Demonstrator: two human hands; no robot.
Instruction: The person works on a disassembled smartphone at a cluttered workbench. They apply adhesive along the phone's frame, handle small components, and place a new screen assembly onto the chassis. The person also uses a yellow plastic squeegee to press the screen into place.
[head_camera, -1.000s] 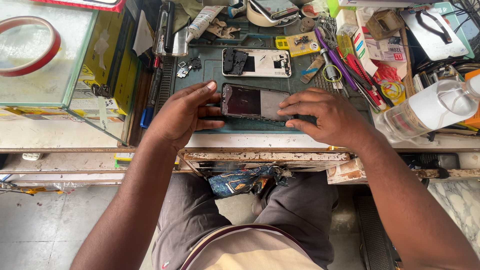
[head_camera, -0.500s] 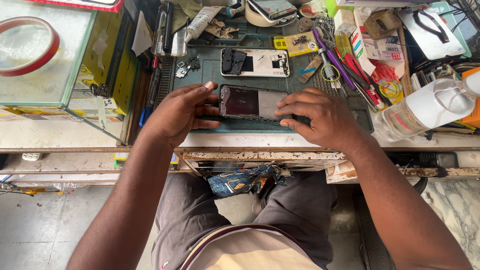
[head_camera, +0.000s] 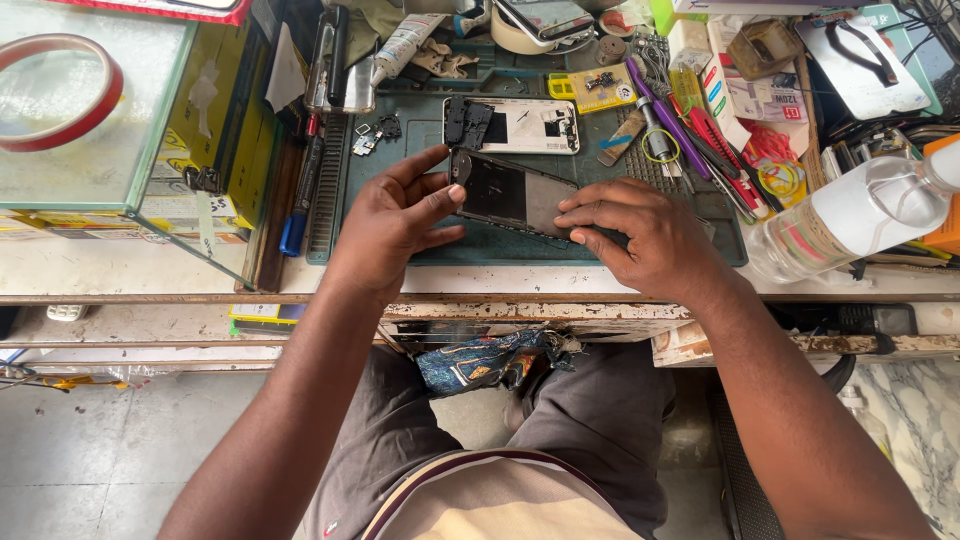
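Note:
A dark opened phone body (head_camera: 512, 193) lies tilted on the green work mat (head_camera: 480, 245). My left hand (head_camera: 395, 218) grips its left end between thumb and fingers. My right hand (head_camera: 640, 228) presses down on its right end with the fingers spread over it. Behind it on the mat lies a white phone back frame (head_camera: 520, 125) with small black parts (head_camera: 466, 121) on its left end.
A glass case (head_camera: 90, 110) with a red tape roll (head_camera: 55, 105) stands at the left. A clear plastic bottle (head_camera: 850, 215) lies at the right. Tweezers, screwdrivers (head_camera: 670, 125), rubber bands and small boxes crowd the back of the bench. A blue pen (head_camera: 297, 205) lies beside the mat.
The phone body has been lifted at its left end and tilted. My left hand shifted from lying flat on it to gripping its left edge; my right hand stayed on the right end.

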